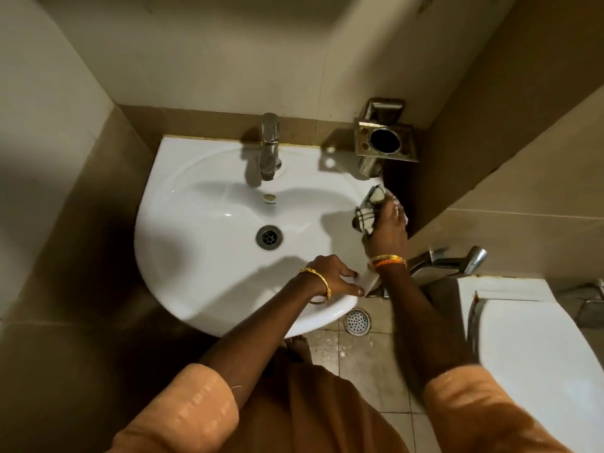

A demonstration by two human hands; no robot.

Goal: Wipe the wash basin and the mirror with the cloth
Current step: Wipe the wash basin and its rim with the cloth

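The right hand [387, 228] grips a bunched white dark-striped cloth [367, 212] on the white ceramic wash basin's [202, 256] right edge, while the left hand [333, 274] rests relaxed, fingers extended, on its front-right rim.

Tap [270, 145] behind wash basin [196, 256], drain [269, 237] in its bowl. Holder [385, 138] on wall, right of tap. Cloth [367, 212] on basin's right rim. Toilet [529, 348] right; floor drain [357, 322] between.

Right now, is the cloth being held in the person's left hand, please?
No, the right hand grips the cloth at the wash basin's right rim, while the left hand rests on the front rim.
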